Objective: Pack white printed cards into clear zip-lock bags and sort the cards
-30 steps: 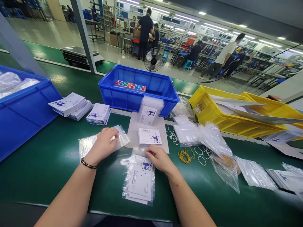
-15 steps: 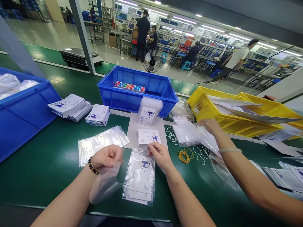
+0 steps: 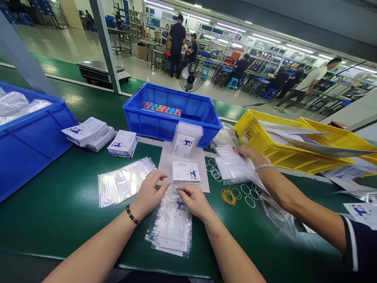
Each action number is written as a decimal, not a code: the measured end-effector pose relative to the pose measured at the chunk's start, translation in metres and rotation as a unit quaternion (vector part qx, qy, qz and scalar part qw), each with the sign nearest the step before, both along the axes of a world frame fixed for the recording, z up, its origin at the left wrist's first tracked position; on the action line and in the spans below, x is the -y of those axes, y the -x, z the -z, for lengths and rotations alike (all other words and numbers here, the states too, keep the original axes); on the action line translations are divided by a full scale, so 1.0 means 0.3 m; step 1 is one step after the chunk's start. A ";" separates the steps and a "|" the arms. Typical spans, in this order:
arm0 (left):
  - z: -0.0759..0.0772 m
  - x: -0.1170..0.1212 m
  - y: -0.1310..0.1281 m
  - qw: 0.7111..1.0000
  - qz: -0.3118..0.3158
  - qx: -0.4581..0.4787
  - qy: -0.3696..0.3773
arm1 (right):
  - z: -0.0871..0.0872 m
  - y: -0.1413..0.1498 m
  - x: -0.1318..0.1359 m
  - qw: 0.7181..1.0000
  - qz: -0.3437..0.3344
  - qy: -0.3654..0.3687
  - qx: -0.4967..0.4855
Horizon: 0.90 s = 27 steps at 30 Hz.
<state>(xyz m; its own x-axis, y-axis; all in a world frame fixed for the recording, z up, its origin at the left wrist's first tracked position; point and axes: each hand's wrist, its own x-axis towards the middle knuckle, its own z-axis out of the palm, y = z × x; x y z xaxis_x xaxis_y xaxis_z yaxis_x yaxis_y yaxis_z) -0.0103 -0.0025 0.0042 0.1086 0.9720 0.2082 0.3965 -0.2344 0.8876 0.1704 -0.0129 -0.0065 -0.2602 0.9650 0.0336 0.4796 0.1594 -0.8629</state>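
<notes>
My left hand (image 3: 150,193), with a dark bead bracelet at the wrist, has its thumb and fingers apart at the upper left of a pile of bagged booklets (image 3: 173,232). A clear plastic bag (image 3: 153,228) lies loosely over that pile. My right hand (image 3: 194,201) pinches the bag's top edge between thumb and fingers. Just beyond both hands, a stack of white printed booklets (image 3: 186,171) rests on a grey sheet (image 3: 165,161). Flat empty clear bags (image 3: 125,182) are fanned out left of my left hand.
A co-worker's hand (image 3: 249,152) reaches in from the right onto a pile of clear bags (image 3: 232,165). Yellow rubber bands (image 3: 229,196) and white bands (image 3: 214,172) lie nearby. A blue bin (image 3: 171,127) and yellow bins (image 3: 282,149) stand behind. More booklets (image 3: 122,143) sit left.
My left hand has moved right and opened, and the clear bag it held now lies over the pile. My right hand has shifted slightly left. The co-worker's hand has moved left across the bags.
</notes>
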 end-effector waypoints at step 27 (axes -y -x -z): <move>0.022 0.030 -0.059 0.985 0.117 -0.053 0.119 | 0.046 0.071 0.018 0.914 0.114 -0.307 0.239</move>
